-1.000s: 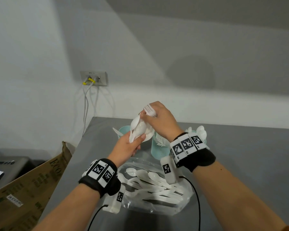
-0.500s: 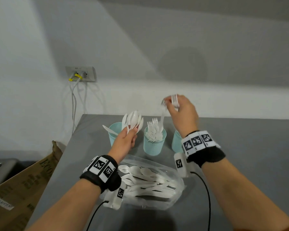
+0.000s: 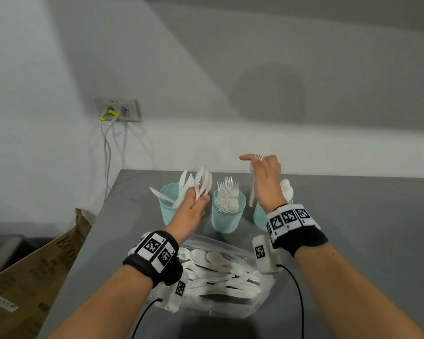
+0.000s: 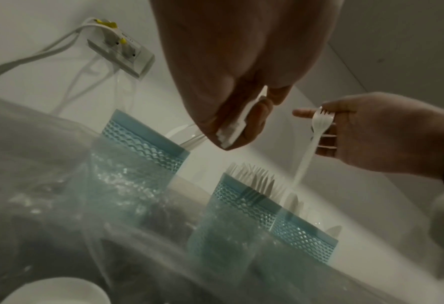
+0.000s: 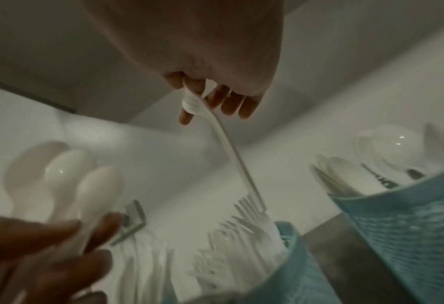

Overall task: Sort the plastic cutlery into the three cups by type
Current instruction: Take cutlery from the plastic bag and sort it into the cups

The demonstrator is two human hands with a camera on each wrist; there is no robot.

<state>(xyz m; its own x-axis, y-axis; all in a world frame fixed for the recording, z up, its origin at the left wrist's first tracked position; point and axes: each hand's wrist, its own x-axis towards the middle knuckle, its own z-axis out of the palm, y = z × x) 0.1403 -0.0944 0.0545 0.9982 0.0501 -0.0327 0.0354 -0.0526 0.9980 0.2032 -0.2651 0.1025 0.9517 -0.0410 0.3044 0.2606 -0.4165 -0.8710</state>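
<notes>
Cutlery here is judged light, stiff and slick, so a firm pinch near the head suits it. One fork (image 4: 319, 125) is pinched at its tines by the right hand (image 3: 266, 177), handle hanging toward the fork cup (image 3: 228, 211). A bunch of spoons (image 3: 203, 182) is clamped by their handles in the left hand (image 3: 191, 211). Compared with half a second earlier, the fork is seen moved rightward and lower, between the fork cup and the right cup (image 3: 260, 216).

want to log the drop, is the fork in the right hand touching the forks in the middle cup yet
Cannot tell. In the left wrist view the fork, pinched by the right hand, has its handle tip blurred among the forks in the middle cup.
</notes>
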